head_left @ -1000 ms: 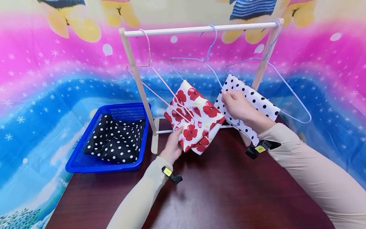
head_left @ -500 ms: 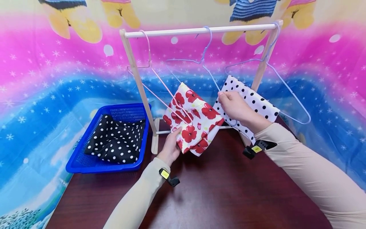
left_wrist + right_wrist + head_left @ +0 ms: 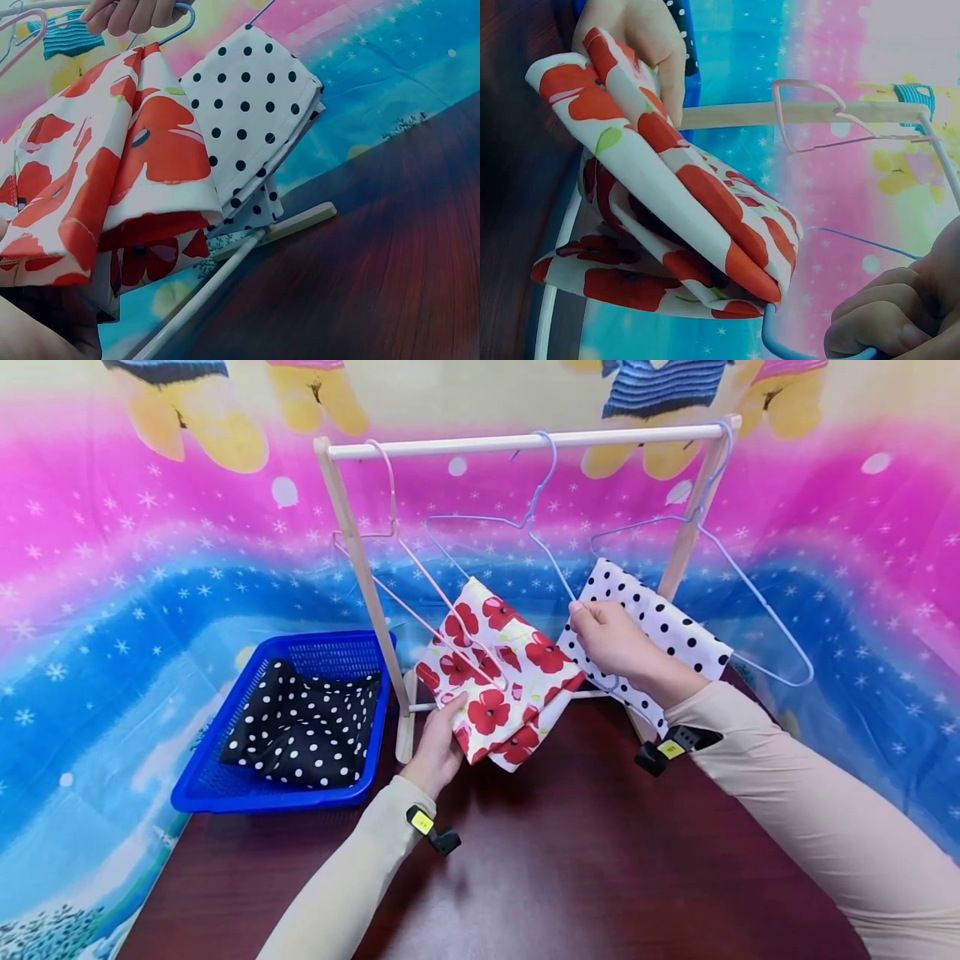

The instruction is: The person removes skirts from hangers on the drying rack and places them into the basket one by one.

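Note:
A folded white cloth with red poppies (image 3: pixel 489 714) is draped over the lower bar of the middle bluish-purple hanger (image 3: pixel 535 500). At the cloth's lower left edge, my left hand (image 3: pixel 437 750) pinches it, thumb on the front. My right hand (image 3: pixel 617 639) grips the hanger's right side near its lower corner; the right wrist view shows curled fingers (image 3: pixel 877 326) round the wire. In front of the poppy cloth hangs a bare pink hanger (image 3: pixel 392 502). Behind my right hand, a white cloth with black dots (image 3: pixel 622 583) hangs on another bluish-purple hanger (image 3: pixel 763 600).
The wooden rack (image 3: pixel 465 444) stands on a dark brown table (image 3: pixel 570 843). Left of it is a blue basket (image 3: pixel 198 777) with a black cloth with white dots (image 3: pixel 307 727) inside. A patterned backdrop (image 3: pixel 90 610) surrounds the table.
My left hand has moved a little left and down, drawing the poppy cloth along the hanger's bar side. The right hand and middle hanger have shifted slightly left.

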Tool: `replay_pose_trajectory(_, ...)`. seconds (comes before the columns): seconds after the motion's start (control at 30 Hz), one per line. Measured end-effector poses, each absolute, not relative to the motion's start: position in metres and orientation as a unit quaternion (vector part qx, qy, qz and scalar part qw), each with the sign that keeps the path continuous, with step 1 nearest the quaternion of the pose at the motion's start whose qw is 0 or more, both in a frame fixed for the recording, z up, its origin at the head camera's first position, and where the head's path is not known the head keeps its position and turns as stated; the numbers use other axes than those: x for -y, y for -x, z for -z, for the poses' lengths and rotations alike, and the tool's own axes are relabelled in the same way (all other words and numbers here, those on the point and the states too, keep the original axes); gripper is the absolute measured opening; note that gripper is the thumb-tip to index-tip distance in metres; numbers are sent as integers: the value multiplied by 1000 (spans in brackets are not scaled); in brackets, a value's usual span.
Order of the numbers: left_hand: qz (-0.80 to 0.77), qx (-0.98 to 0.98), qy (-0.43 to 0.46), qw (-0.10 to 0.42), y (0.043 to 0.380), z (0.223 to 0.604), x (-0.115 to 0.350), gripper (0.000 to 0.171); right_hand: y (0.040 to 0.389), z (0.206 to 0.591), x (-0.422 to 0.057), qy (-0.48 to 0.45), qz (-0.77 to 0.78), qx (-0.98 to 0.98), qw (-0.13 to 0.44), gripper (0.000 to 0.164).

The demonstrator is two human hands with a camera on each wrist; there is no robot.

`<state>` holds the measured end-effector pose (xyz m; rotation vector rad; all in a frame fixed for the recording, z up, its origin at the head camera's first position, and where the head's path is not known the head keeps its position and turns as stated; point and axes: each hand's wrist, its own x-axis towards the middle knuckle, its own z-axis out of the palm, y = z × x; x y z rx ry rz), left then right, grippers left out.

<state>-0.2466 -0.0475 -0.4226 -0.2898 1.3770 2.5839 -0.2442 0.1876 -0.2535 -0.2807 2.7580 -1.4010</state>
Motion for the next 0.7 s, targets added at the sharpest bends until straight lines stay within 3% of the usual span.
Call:
replay_pose_trajectory(0.2, -874, -469, 91, 94, 242, 419, 54, 34, 245, 254, -187, 92, 455, -885, 22, 50)
replay_pose_trajectory(0.7, -880, -450, 101, 116, 234, 407, 68, 45, 247, 254, -187, 98, 468, -877, 40, 50)
